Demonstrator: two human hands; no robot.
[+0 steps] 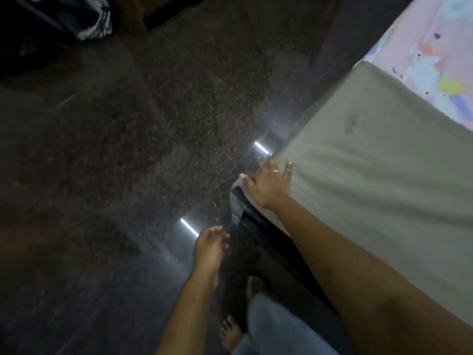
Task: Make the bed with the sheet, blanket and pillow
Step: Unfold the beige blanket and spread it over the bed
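A grey-green sheet (pixel 371 180) covers the near part of the bed on the right. Farther up the bed lies a pastel patterned cloth (pixel 432 49) in pink, blue and yellow. My right hand (pixel 268 183) rests flat at the sheet's corner on the bed's edge, fingers spread, thumb over a pale fold hanging down. My left hand (pixel 210 248) hangs free above the floor, fingers loosely curled, holding nothing. No pillow is in view.
Dark speckled polished floor (pixel 143 149) fills the left and middle, with two bright light reflections. A dark bed frame (pixel 266 242) runs below the sheet edge. A black-and-white patterned bag or cloth (pixel 97 24) sits at the top left. My bare feet (pixel 231 334) stand beside the bed.
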